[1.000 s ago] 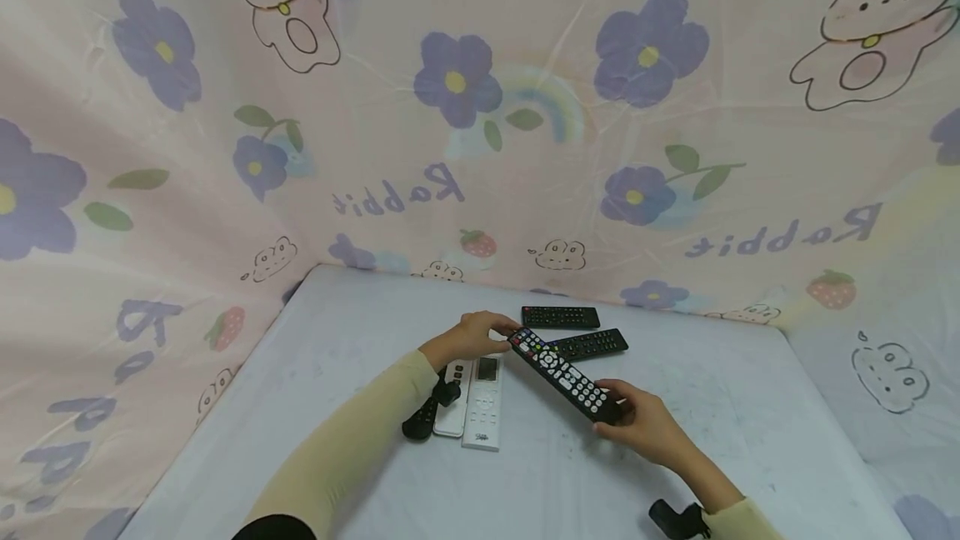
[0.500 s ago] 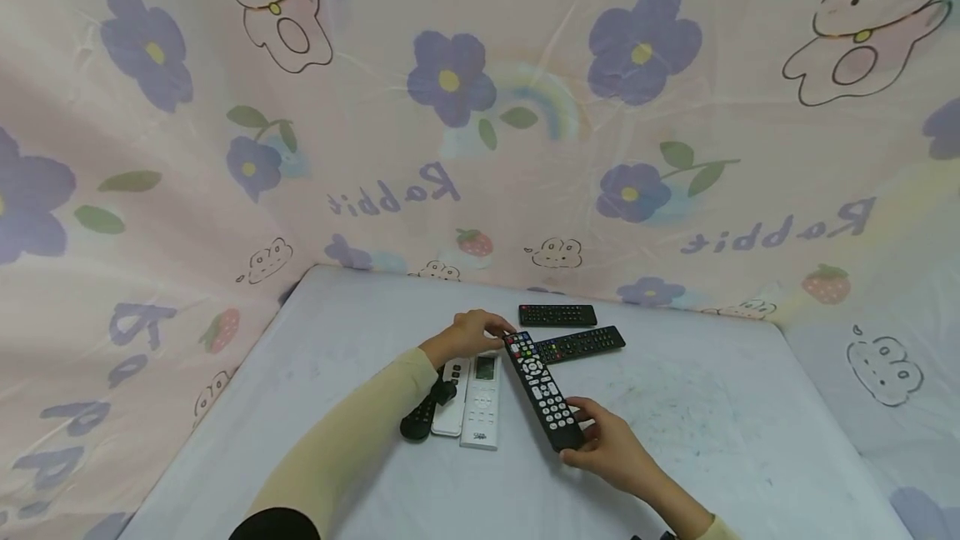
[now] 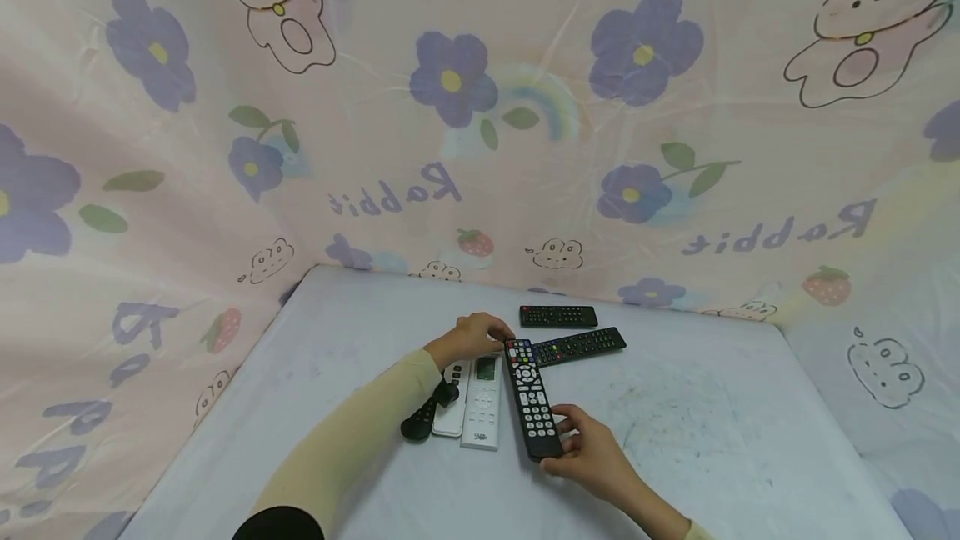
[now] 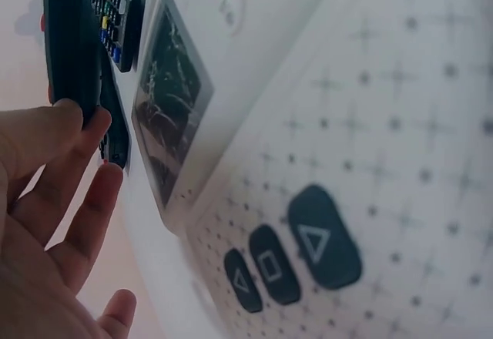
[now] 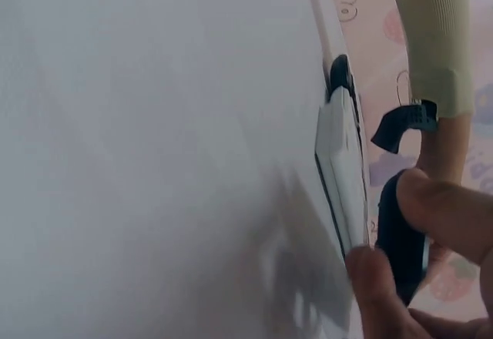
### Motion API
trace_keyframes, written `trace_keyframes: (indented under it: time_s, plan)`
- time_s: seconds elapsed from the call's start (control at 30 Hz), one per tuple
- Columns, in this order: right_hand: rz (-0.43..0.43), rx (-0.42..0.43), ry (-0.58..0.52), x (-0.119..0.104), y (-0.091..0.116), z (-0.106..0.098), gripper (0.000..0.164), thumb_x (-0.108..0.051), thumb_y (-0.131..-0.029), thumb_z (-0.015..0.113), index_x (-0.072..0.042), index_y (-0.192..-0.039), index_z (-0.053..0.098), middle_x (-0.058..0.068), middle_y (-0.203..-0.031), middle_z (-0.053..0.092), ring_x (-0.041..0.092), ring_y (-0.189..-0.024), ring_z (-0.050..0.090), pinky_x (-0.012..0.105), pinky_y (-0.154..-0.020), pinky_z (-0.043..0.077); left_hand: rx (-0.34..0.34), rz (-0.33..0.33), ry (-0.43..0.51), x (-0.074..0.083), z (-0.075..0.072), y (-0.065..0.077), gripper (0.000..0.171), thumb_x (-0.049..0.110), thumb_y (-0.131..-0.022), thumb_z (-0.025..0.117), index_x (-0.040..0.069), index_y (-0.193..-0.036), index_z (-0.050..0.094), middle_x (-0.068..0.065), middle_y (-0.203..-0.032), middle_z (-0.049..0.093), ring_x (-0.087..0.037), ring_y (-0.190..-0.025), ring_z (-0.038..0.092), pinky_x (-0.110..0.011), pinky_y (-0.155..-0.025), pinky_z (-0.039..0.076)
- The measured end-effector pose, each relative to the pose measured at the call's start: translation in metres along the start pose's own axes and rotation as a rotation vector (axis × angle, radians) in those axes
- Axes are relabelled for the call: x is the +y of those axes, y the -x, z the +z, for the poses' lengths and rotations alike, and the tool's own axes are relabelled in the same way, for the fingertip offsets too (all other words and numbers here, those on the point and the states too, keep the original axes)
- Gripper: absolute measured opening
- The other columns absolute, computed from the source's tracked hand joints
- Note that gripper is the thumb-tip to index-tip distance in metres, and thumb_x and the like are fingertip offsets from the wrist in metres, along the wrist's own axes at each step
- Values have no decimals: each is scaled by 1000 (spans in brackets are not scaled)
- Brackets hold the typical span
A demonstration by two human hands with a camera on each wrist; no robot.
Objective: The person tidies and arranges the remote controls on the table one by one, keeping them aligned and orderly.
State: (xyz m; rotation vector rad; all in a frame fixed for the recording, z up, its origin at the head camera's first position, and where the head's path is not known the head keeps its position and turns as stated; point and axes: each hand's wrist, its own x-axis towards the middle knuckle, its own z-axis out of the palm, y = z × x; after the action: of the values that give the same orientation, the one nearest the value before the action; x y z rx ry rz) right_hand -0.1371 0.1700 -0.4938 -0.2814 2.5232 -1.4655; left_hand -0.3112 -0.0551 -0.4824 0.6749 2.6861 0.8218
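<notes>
A black remote control [image 3: 531, 398] with white buttons and a few coloured ones is held between both hands, near end toward the person. My left hand [image 3: 471, 337] pinches its far end; in the left wrist view thumb and index finger meet on the dark remote's end [image 4: 71, 38]. At the near right corner my right hand [image 3: 588, 452] grips it, thumb below and fingers along the side. In the right wrist view the remote's dark end [image 5: 400, 239] sits between thumb and fingers, beside the white remote [image 5: 339, 154]. A shadow falls on the cloth beneath.
Left of the held remote lie a white remote with a display [image 3: 482, 415], another white remote [image 3: 452, 417] and a black one [image 3: 418, 423], partly behind the left wrist's camera. Two black remotes, one at the back [image 3: 558, 317] and one slanted [image 3: 585, 346], lie beyond on the white-covered table [image 3: 697, 407].
The right hand has swung the remote's near end leftward and toward the person, so it stands almost lengthwise beside the white remote. The left hand has stayed at the far end.
</notes>
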Motion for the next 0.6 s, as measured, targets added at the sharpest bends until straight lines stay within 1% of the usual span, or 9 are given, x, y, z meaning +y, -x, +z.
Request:
trace_keyframes:
  time_s: [0.17, 0.33, 0.4, 0.5, 0.6]
  plan:
    - [18, 12, 84, 1, -1, 8, 75, -13, -62, 89, 0, -126, 50, 7, -94, 63, 10, -69, 62, 22, -59, 52, -47, -8, -18, -1, 3, 0, 24, 22, -90, 66, 27, -113, 69, 8, -111, 71, -15, -109, 61, -46, -101, 31]
    - [8, 13, 169, 3, -2, 14, 75, -21, -62, 90, 0, -123, 53, 3, -89, 64, 9, -71, 59, 20, -60, 50, -73, -18, 10, -1, 3, 4, 24, 22, -90, 66, 26, -114, 69, 8, -111, 70, -16, -110, 60, -49, -105, 26]
    - [1, 13, 185, 3, -2, 15, 75, -23, -61, 90, 0, -122, 53, 2, -88, 64, 8, -70, 59, 20, -60, 49, -79, -17, 9, -1, 2, 6, 24, 22, -90, 66, 25, -114, 69, 7, -109, 70, -16, -109, 60, -50, -105, 25]
    - [-7, 15, 198, 4, -2, 17, 74, -22, -61, 90, 1, -121, 54, 1, -86, 64, 7, -69, 58, 20, -59, 49, -86, -4, -23, 0, 2, 7, 25, 22, -89, 66, 25, -114, 69, 8, -107, 70, -15, -107, 60, -48, -103, 27]
    - [-8, 19, 207, 4, -3, 19, 74, -22, -61, 90, 2, -120, 53, 1, -86, 64, 6, -68, 58, 20, -59, 49, -96, -1, -35, 1, 3, 7, 28, 23, -89, 66, 24, -117, 68, 8, -106, 71, -14, -106, 60, -47, -101, 28]
